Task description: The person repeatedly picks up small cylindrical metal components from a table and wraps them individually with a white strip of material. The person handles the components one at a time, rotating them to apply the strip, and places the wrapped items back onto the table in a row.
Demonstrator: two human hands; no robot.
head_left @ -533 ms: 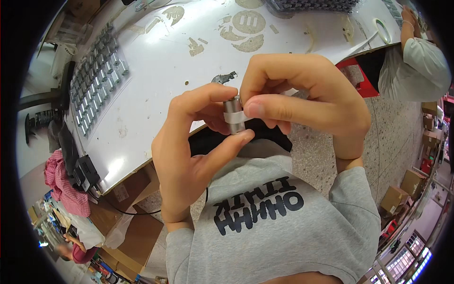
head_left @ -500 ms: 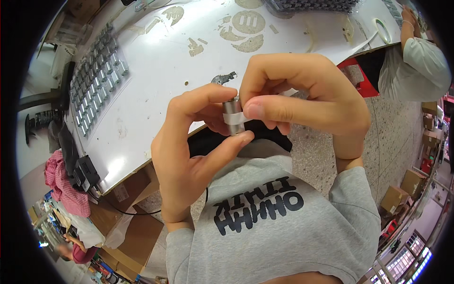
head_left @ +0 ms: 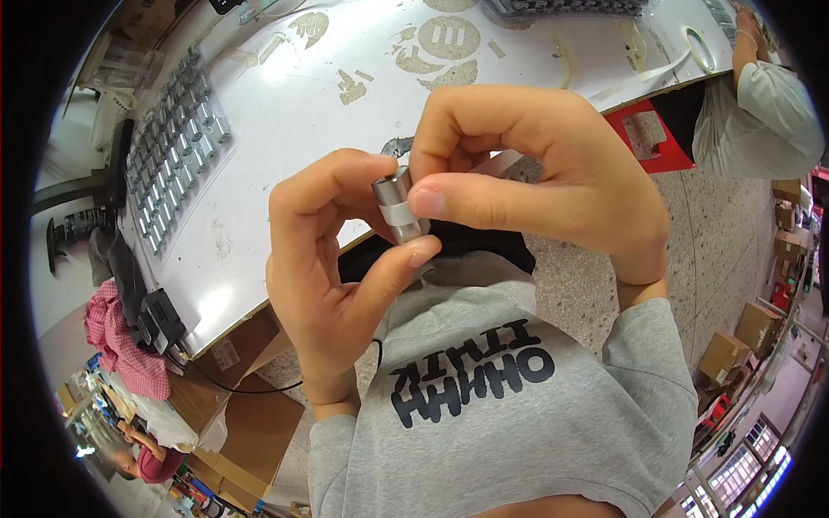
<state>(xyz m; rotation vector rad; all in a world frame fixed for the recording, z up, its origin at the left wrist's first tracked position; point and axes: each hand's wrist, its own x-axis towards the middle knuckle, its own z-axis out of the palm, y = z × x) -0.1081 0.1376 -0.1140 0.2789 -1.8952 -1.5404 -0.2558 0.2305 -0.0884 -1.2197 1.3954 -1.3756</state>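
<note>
A short silver metal cylinder (head_left: 390, 189) is gripped by its two ends between the thumb and index finger of my left hand (head_left: 315, 259). Around its middle runs a band of white tape (head_left: 398, 213). My right hand (head_left: 553, 177) has its thumb and bent index finger pinched at the right side of the band, on the tape. The right hand's other fingers curl behind and are partly hidden. Just beyond the fingers, a dark grey object (head_left: 397, 147) lies on the table, mostly covered by my hands.
On the white table (head_left: 259, 190), rows of similar metal cylinders (head_left: 177, 164) stand at the left. A tape roll (head_left: 708, 56) with a pulled-out strip lies far right, near another person's arm (head_left: 744, 56). A dark tray (head_left: 561, 9) sits at the far edge.
Both hands have shifted slightly left with the cylinder, which now tilts more. The loose tape length seen between cylinder and right thumb no longer shows; the thumb is against the band.
</note>
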